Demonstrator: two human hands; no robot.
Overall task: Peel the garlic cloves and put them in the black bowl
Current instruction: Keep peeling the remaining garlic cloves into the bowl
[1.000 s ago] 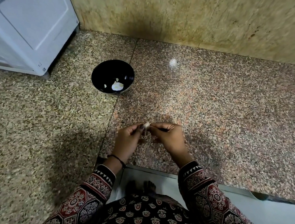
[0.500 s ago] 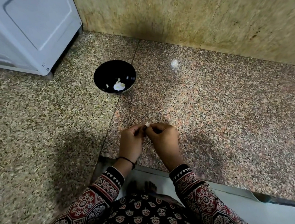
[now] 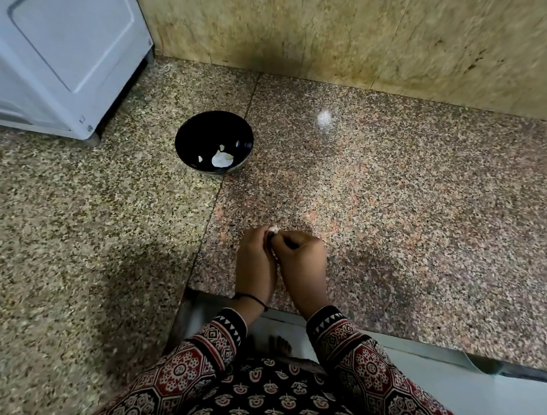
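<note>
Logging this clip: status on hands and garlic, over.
Left hand and right hand both pinching one garlic clove. Black bowl holds white pieces. Nothing between hands and bowl.

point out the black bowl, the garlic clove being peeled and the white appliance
black bowl (image 3: 206, 130), head view, bare inner wall
garlic clove (image 3: 273, 229), head view, the white tip that shows
white appliance (image 3: 67, 27), head view, middle of its panel

Glossy black bowl (image 3: 189, 135), polished speckled granite counter (image 3: 395, 217), patterned cloth sleeve (image 3: 368, 362)
</note>
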